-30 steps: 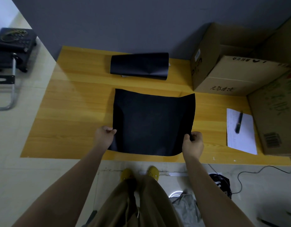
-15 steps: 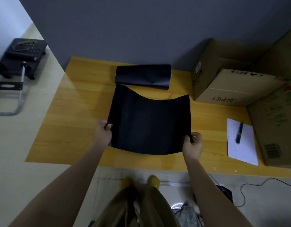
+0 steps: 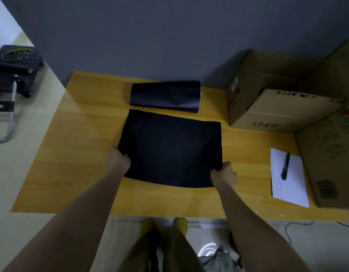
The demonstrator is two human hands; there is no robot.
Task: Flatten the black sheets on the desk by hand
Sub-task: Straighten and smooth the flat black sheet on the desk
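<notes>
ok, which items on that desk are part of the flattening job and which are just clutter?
In the job: flat black sheet, gripped by left hand and right hand; curled black sheet behind it; desk.

Just lying about: cardboard boxes, white paper, pen.

Two cardboard boxes (image 3: 267,107) stand at right — beside them, a pen (image 3: 285,166) lies on white paper (image 3: 287,181).
</notes>
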